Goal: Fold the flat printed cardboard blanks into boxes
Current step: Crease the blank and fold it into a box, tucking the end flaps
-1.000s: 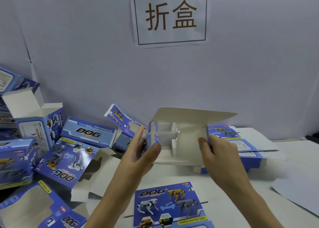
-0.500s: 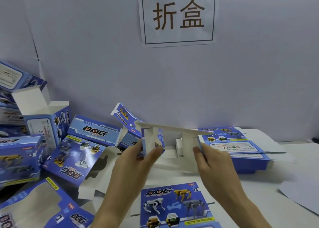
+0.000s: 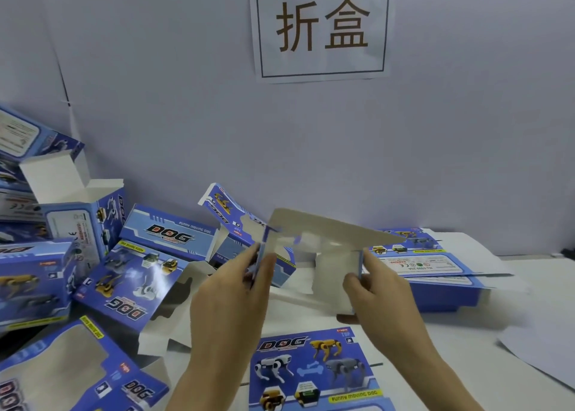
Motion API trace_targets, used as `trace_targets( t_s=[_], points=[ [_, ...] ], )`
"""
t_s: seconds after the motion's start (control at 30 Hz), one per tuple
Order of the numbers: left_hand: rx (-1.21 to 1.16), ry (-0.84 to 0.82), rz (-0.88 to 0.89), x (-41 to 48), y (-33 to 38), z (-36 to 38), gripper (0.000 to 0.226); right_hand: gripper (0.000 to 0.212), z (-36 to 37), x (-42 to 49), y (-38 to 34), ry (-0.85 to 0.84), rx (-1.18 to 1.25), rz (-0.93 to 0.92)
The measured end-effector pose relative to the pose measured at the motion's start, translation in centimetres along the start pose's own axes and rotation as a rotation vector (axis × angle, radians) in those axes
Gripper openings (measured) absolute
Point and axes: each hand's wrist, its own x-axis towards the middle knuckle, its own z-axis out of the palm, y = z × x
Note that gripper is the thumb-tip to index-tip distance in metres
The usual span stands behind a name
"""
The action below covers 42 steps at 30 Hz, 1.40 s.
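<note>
Flap (image 3: 326,230) lowered, box (image 3: 331,275) pinched between hands (image 3: 230,301) (image 3: 382,298)

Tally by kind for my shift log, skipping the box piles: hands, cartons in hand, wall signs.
Hands: 2, left hand and right hand
Carton in hand: 1
Wall sign: 1
Total: 4

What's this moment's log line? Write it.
left hand grips cardboard blank | right hand grips it | blank half-folded, off table
</note>
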Motion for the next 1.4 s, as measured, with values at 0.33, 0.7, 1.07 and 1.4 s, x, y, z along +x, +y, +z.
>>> trace_targets(
  t_s=[0.33, 0.7, 1.07, 1.4],
  points=[
    [-0.09, 0.007, 0.374, -0.5, -0.1, 1.1, 0.139, 0.004, -1.5, 0.5, -1.0, -0.113, 0.384, 0.167],
    [-0.066, -0.008, 0.389, 0.1, -0.9, 0.0, 0.131, 0.038, -2.0, -0.3, -1.9, -0.187, 0.369, 0.089],
    [-0.189, -0.214, 0.421, 0.6, -2.1, 0.0, 0.129, 0.018, -3.5, 0.4, -1.2, 0.219, 0.338, -0.183],
    [-0.499, -0.369, 0.166, 1.0, -1.2, 0.4, 0.128, 0.024, -2.1, 1.1, 0.9, -0.371, 0.948, 0.675]
  ],
)
